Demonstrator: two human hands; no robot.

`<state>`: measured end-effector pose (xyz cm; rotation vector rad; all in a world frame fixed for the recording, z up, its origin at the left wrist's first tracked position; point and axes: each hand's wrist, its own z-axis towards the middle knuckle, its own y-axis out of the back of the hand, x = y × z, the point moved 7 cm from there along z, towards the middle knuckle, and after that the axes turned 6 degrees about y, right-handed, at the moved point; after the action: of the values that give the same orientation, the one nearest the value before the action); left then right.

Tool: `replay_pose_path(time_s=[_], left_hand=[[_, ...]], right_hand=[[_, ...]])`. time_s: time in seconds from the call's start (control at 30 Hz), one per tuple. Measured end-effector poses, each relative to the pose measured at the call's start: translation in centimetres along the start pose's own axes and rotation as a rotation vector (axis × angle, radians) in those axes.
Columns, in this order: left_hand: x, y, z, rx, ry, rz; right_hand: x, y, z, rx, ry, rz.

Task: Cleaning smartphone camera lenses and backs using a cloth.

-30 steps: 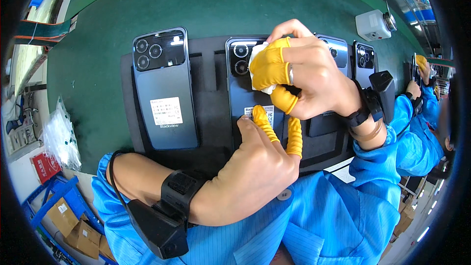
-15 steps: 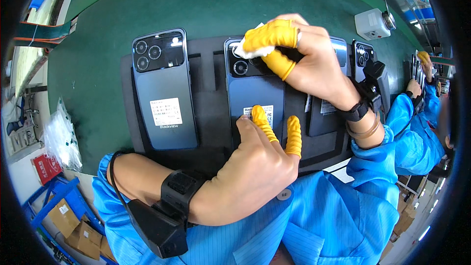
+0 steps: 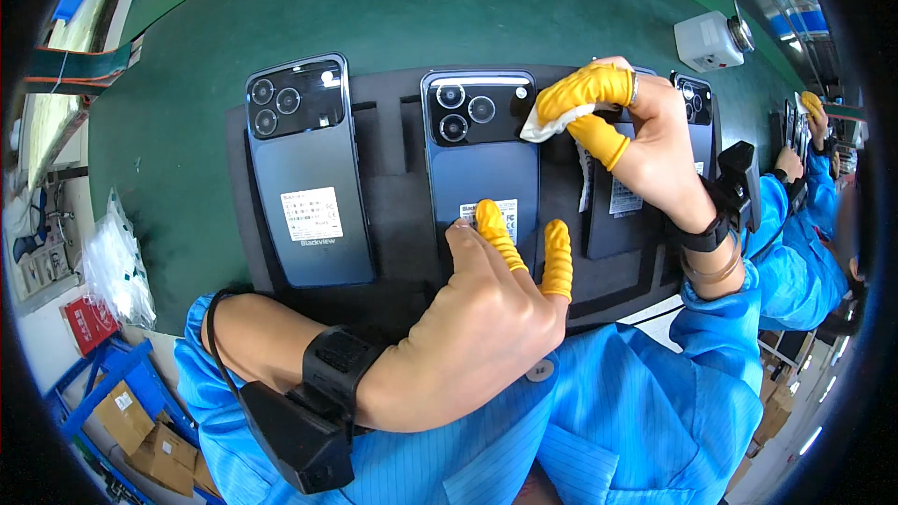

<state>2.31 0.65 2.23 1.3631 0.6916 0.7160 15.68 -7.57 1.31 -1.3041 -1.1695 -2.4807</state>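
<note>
A dark blue-grey smartphone (image 3: 485,164) lies back up in the middle, its several round camera lenses at the top left. My left hand (image 3: 472,318) rests over the phone's lower part, with two fingers in yellow finger cots spread apart. One fingertip lies on the phone's white label; the other is by its right edge. My right hand (image 3: 622,122), also in yellow finger cots, pinches a white cloth (image 3: 554,122) at the upper right edge of the phone. Whether the cloth touches the phone there I cannot tell.
Another smartphone (image 3: 313,178) lies to the left on the black mat (image 3: 383,150). More phones lie to the right, partly behind my right hand. A white bottle (image 3: 708,42) stands at the back right of the green table (image 3: 187,178). Clear plastic bags (image 3: 117,266) hang at the left; a co-worker (image 3: 795,252) sits at the right.
My right hand has moved right with the white cloth, from over the camera lenses to the phone's right edge, uncovering them. My left hand has stayed nearly in place.
</note>
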Motion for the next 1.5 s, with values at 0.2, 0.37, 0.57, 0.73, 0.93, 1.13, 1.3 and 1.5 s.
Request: replay_pose_path(time_s=[0.2,0.37,0.57,0.73,0.93,1.13,1.3,1.5], left_hand=[[0.0,0.2,0.2,0.029,0.014,0.002],[0.0,0.1,0.2,-0.037,0.018,-0.004],[0.2,0.3,0.2,-0.028,0.019,-0.018],[0.2,0.0,0.1,-0.014,0.026,-0.008],[0.0,0.1,0.2,0.016,0.016,0.003],[0.1,0.2,0.0,-0.002,0.002,-0.011],[0.1,0.1,0.1,0.067,0.019,-0.051],[0.1,-0.1,0.0,0.005,-0.011,-0.002]], right_hand=[[2.4,-2.2,1.0,-0.054,0.295,-0.186],[2.3,-3.2,0.8,0.114,0.406,-0.052],[1.6,-1.4,0.0,0.174,0.311,-0.102],[1.9,-0.5,0.1,0.257,0.278,-0.162],[1.5,-0.7,2.7,-0.096,0.325,-0.187],[0.7,-2.1,2.3,0.025,0.291,-0.183],[0.1,-0.9,0.9,0.008,0.127,-0.208],[1.0,-1.2,-1.1,0.012,0.028,-0.229]])
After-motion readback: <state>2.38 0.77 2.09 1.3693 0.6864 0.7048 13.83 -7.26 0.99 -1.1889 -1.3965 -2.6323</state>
